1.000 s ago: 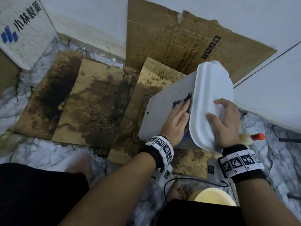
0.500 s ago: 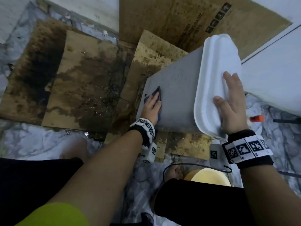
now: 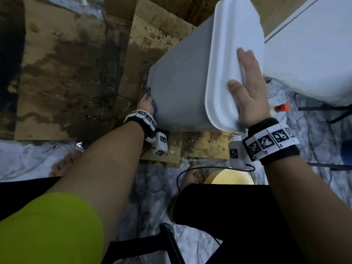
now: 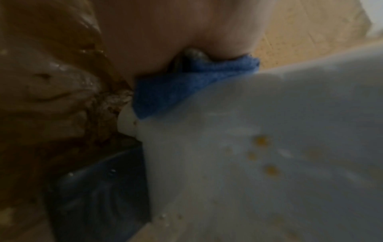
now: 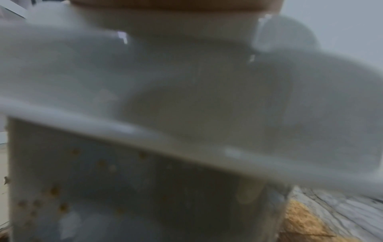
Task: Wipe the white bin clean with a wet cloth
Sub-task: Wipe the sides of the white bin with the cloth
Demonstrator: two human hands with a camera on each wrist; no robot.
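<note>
The white bin (image 3: 181,82) leans tilted on wet cardboard, its glossy lid (image 3: 234,35) facing me. My left hand (image 3: 145,103) presses a blue cloth (image 3: 155,109) against the bin's side at its lower left corner, close to the floor. In the left wrist view the cloth (image 4: 186,85) is bunched between my palm and the bin wall (image 4: 269,131), which carries brown specks. My right hand (image 3: 249,88) lies flat on the lid with straight fingers. The right wrist view is blurred, showing the lid rim (image 5: 186,81) and the speckled wall (image 5: 124,196).
Soaked cardboard sheets (image 3: 66,73) cover the marble floor on the left. A white cabinet (image 3: 314,54) stands right of the bin. An orange-capped bottle (image 3: 282,107), a yellow basin (image 3: 228,177), a cable (image 3: 179,180) and my bare foot (image 3: 64,164) are nearby.
My left hand has slid the cloth down the bin's side from beside the lid to the bottom corner. My right hand's fingers have straightened and now lie flat on the lid.
</note>
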